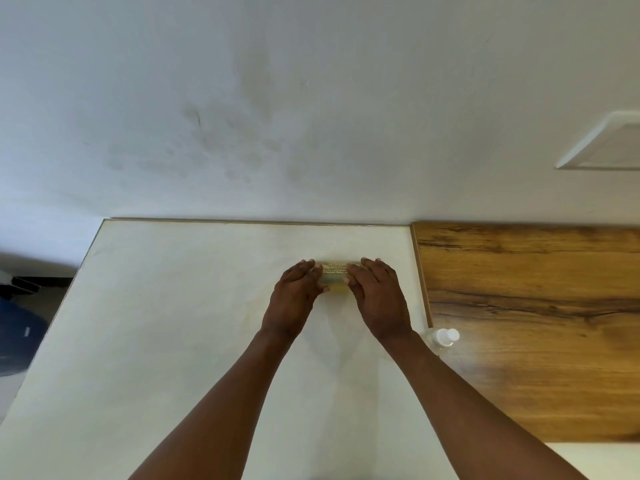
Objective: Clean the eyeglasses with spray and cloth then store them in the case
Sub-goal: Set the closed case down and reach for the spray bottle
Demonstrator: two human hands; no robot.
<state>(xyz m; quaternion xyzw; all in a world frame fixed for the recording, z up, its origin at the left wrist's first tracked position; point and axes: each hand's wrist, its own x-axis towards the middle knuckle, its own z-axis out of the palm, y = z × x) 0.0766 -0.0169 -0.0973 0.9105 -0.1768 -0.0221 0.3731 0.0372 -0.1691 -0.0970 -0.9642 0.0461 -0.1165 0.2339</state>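
Observation:
A pale yellowish eyeglass case (335, 276) with gold lettering lies on the white table (173, 323), near its far middle. My left hand (296, 296) presses on the case's left end and my right hand (377, 292) on its right end, fingers laid over the top. The case looks closed. The eyeglasses and the cloth are not visible. A small clear spray bottle (443, 339) with a white cap stands to the right of my right forearm, at the seam between the white and wooden surfaces.
A wood-grain surface (536, 323) adjoins the white table on the right. A white wall (311, 116) rises directly behind both. Dark blue objects (17, 337) sit on the floor past the table's left edge.

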